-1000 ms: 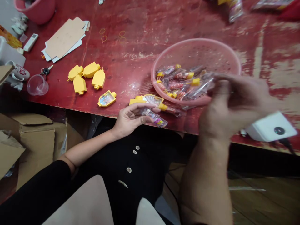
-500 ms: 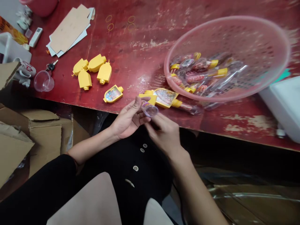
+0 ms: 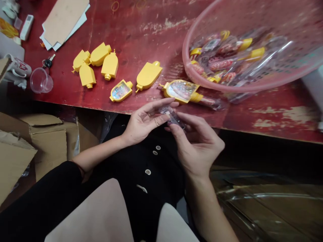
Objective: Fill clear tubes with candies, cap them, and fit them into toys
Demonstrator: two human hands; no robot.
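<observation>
Between my two hands, at the table's front edge, is a small clear plastic tube (image 3: pixel 173 117) with a purplish tint. My left hand (image 3: pixel 141 123) grips its left end between thumb and fingers. The thumb and fingers of my right hand (image 3: pixel 198 144) pinch the right end. Just beyond them lies a yellow case with a picture face (image 3: pixel 179 90), a wrapped candy-like tube (image 3: pixel 210 102) extending from its capped end. A plain yellow case (image 3: pixel 148 75) lies to its left, and a smaller picture-faced one (image 3: pixel 121 91) sits farther left.
Several yellow cases (image 3: pixel 97 55) lie grouped at left on the red table (image 3: pixel 136 40). A pink basket (image 3: pixel 188 60) of wrapped yellow-capped tubes stands at right. Keys (image 3: pixel 47 63), a clear cup (image 3: pixel 41 80), a mug (image 3: pixel 21 67) and cardboard sheets (image 3: pixel 64 22) are at far left.
Both hands have shifted right, still holding the clear tube, which is now turned between their fingertips. The plain yellow case behind my left hand is now uncovered. The camera view has shifted.
</observation>
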